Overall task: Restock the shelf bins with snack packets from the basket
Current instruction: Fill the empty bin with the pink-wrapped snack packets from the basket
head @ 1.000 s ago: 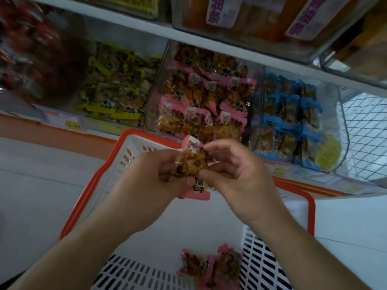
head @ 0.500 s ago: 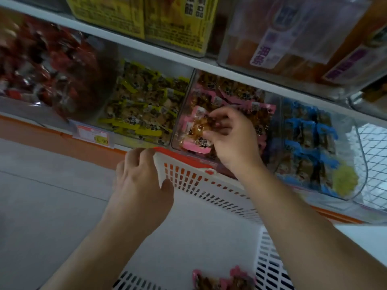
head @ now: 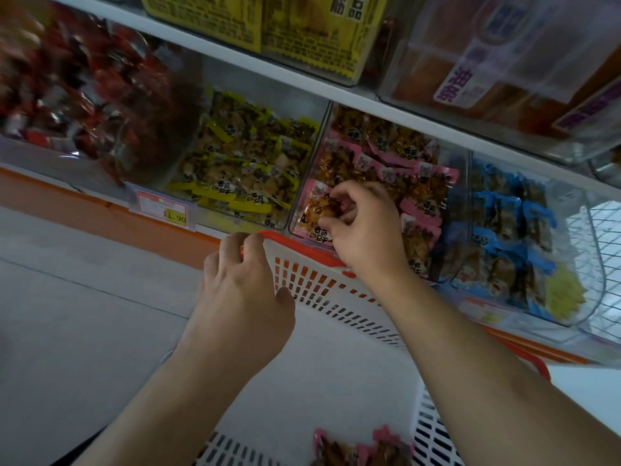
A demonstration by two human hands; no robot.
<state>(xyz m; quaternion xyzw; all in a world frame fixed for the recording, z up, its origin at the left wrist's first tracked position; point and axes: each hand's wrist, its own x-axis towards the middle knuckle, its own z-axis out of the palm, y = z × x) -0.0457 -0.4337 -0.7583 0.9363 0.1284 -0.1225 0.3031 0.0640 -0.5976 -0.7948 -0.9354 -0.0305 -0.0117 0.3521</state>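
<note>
Pinching a pink-edged snack packet (head: 319,213) between thumb and curled fingers (head: 349,196), the right hand (head: 366,233) reached over the basket rim and held the packet at the front of the clear shelf bin (head: 465,183) that contained matching pink packets (head: 403,156); the held packet sat low against the bin's front wall, just above the rim. The left hand (head: 242,297) gripped the orange rim of the white slotted basket (head: 322,287) at its far left corner, fingers curled over the edge and thumb lying against the inner wall; the basket was tilted toward the shelf, its rim just beside the bin fronts. Two further pink packets (head: 363,449) lay on the basket floor at the bottom edge of the view. To the left of the pink bin stood a bin of yellow packets (head: 248,169), and further left a bin of red packets (head: 77,92), blurred; to the right stood a bin of blue packets (head: 510,230). A price tag (head: 161,206) was fixed to the shelf edge below the yellow bin; an upper shelf (head: 289,72) carried yellow boxes (head: 268,25) and clear tubs with purple labels (head: 463,82).
</note>
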